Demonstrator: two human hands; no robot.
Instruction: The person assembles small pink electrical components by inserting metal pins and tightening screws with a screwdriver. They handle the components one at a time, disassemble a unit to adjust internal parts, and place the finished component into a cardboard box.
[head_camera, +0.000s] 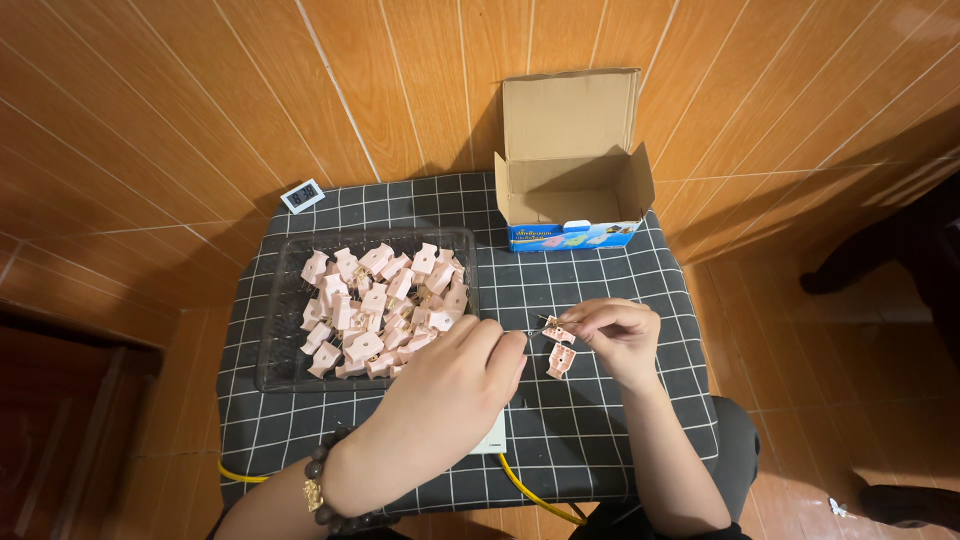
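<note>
Head view, centre-right of frame: right hand (618, 338) pinching small pink plastic clip-like part (558, 331) btwn fingertips, grip narrow, closed on it. Second pink part (560, 362) lying on cloth just below, touching or nearly touching the held one; can't tell which. Left hand (450, 390) at lower centre, fingers curled, tips near a thin metal bit at the held part; whether actually gripping it, can't tell. Dark bead bracelet (335, 490) on left wrist.

Progress, as judged: only two pcs out by the hands, big pile of same pink parts (385, 305) heaped in dark mesh tray (275, 330) at centre-left. Looks early, most of the lot apparently unhandled.

Surface & room: small low table w/ black cloth, white grid lines (600, 420). Open brown cardboard box w/ blue front strip (572, 165) at upper centre, flaps up, inside not readable. Small white digital display unit (303, 195) at upper left corner of cloth. Yellow cable (535, 495) looping at lower edge, white flat item partly under left hand. Orange-brown tiled floor (150, 120) all round. Dark shapes at right edge, perhaps another person's legs and feet; unclear.
</note>
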